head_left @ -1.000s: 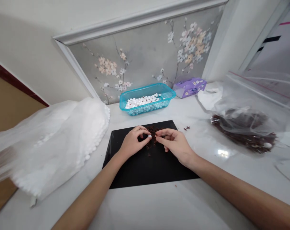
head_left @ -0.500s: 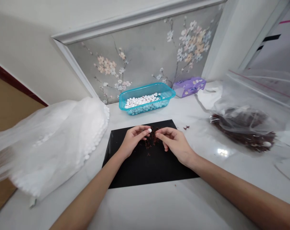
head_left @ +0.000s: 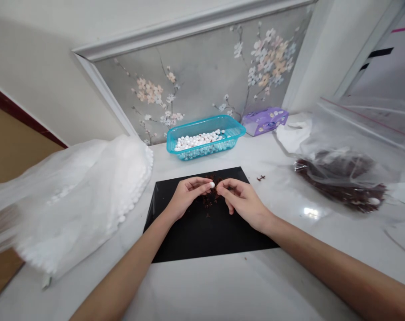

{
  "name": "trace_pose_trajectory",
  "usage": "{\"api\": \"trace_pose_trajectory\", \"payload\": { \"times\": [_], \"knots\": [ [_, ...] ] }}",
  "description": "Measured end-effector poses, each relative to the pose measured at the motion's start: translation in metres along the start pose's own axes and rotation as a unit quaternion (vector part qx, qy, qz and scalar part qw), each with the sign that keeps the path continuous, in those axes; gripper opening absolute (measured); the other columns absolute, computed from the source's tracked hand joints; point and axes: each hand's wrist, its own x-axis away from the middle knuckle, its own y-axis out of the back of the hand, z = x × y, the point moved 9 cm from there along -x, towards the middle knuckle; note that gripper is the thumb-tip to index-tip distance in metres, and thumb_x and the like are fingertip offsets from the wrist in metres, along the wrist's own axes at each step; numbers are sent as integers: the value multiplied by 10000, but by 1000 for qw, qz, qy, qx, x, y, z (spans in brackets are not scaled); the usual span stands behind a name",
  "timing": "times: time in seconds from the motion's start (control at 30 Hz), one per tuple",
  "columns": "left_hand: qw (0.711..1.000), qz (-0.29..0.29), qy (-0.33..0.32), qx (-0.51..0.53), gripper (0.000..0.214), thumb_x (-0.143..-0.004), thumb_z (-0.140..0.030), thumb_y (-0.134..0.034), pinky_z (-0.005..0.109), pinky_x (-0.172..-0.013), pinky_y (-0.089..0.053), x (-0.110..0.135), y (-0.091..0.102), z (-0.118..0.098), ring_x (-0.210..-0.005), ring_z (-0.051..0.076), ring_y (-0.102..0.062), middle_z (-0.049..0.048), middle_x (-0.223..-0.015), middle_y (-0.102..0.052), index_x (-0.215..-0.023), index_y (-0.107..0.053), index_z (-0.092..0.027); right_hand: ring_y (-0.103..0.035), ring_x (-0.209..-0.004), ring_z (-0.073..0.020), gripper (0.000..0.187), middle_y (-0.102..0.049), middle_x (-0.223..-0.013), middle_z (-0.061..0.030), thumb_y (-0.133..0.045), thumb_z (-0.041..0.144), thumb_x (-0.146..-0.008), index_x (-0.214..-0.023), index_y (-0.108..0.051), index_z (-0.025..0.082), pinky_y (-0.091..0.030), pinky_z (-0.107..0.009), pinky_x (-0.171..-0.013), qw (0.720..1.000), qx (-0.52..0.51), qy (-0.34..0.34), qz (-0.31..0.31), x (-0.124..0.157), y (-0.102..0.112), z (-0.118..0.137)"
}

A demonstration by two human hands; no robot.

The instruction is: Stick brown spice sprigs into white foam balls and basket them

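Note:
Between the thumb and fingertips of my left hand (head_left: pixel 188 194) is a small white ball (head_left: pixel 212 184). My right hand (head_left: pixel 241 199) is pinched close beside the ball; whatever its fingertips hold, if anything, is too small to make out. Both hands are over a black mat (head_left: pixel 209 238), just above a loose pile of small dark brown pieces (head_left: pixel 209 201). The hands partly cover the pile.
Behind the mat stands a blue basket (head_left: pixel 173 146) of white balls, with a purple packet (head_left: pixel 266 121) beside it. At right lies a clear bag (head_left: pixel 342 178) of brown pieces, and one loose brown piece (head_left: pixel 261 178). A bag of white balls (head_left: pixel 98 187) lies at left.
The white ball and the left fingertips have shifted slightly right, nearer the right fingertips. The right hand keeps its pinch in nearly the same place.

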Motion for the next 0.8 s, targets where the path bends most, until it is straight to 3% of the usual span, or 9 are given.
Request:
{"api": "trace_pose_trajectory", "payload": {
  "times": [0.8],
  "knots": [
    [1000, 11, -12, -3, 246, -643, -342, -737, 254, -706, -473, 3, -3, -4, -677, 112, -600, 31, -764, -698, -790, -698, -149, -406, -413, -36, 301, -476, -644, 47, -556, 461, -770, -792, -561, 160, -393, -183, -377, 1000, 30, -3, -3, 0, -1, -2]
  ]
}}
